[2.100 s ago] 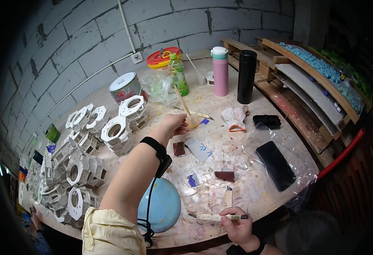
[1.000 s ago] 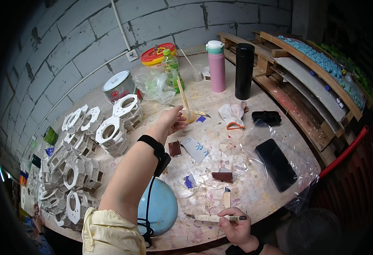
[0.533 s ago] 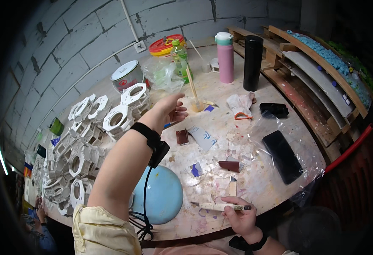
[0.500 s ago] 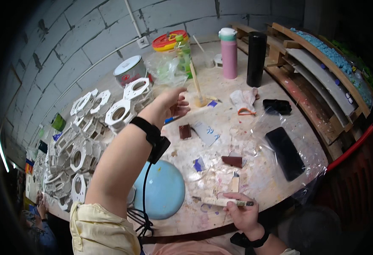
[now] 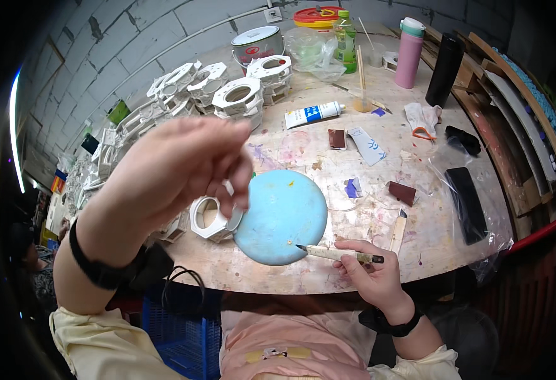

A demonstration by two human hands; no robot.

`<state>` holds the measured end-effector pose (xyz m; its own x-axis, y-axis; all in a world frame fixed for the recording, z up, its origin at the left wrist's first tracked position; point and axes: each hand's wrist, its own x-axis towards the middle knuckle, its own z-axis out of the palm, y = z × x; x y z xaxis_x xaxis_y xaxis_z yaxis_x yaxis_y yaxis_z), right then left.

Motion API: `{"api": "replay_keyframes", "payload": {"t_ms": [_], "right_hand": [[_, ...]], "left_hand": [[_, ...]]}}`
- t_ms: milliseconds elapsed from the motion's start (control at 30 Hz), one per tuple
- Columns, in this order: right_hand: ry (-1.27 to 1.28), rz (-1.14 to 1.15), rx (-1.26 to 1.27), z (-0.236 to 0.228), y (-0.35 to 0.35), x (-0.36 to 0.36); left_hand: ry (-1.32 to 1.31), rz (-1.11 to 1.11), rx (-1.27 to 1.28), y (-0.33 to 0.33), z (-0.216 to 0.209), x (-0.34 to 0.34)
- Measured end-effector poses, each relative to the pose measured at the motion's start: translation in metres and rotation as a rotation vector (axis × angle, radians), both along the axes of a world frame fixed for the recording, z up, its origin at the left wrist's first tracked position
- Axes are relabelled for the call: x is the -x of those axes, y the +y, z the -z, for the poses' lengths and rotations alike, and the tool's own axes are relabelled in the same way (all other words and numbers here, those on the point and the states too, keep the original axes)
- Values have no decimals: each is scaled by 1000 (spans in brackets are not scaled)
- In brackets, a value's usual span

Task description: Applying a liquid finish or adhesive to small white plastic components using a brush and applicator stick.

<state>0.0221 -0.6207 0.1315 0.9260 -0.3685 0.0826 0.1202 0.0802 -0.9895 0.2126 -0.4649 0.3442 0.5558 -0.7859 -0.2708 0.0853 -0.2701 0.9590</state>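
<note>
My left hand (image 5: pixel 205 168) hangs in the air, fingers loosely bent and apart, with nothing visible in them; motion blurs it slightly. Below its fingertips, a white octagonal ring piece (image 5: pixel 203 220) leans against a pale blue rounded dome (image 5: pixel 281 212). My right hand (image 5: pixel 372 272) grips a slim, pale-handled tool (image 5: pixel 332 253) near the front edge. The tool's dark pointed tip faces left, over the dome's lower edge; whether it is a blade or a brush I cannot tell. Beyond the dome lies a white and blue tube (image 5: pixel 315 114).
Many white ring pieces (image 5: pixel 237 95) are heaped at the left. A cup with sticks (image 5: pixel 361 101), a green bottle (image 5: pixel 346 47), a pink flask (image 5: pixel 409 57) and a black flask (image 5: pixel 446 69) stand behind. A phone (image 5: pixel 465 202) and a flat-tipped tool (image 5: pixel 398 231) lie right.
My left hand has come back from beside the stick cup to above the ring piece, uncovering the tube. The tool's tip now reaches the dome's edge. The whole view has shifted.
</note>
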Motion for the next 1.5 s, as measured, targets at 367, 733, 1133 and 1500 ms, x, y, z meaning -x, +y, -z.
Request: {"api": "replay_keyframes", "payload": {"t_ms": [367,733,1133,1500], "right_hand": [[-48,29,620,-25,7,-26],[211,-86,387,-10,19,-38],[-123,100,647,10,26,-48],[-110,112,646,12,25,-50]], "left_hand": [[-428,118,-50,162,136,63],[-1021,-291,106,94,236,55],[-1230,-229,-22,85,244,60],[-1246,-206,-47,86,243,59]]}}
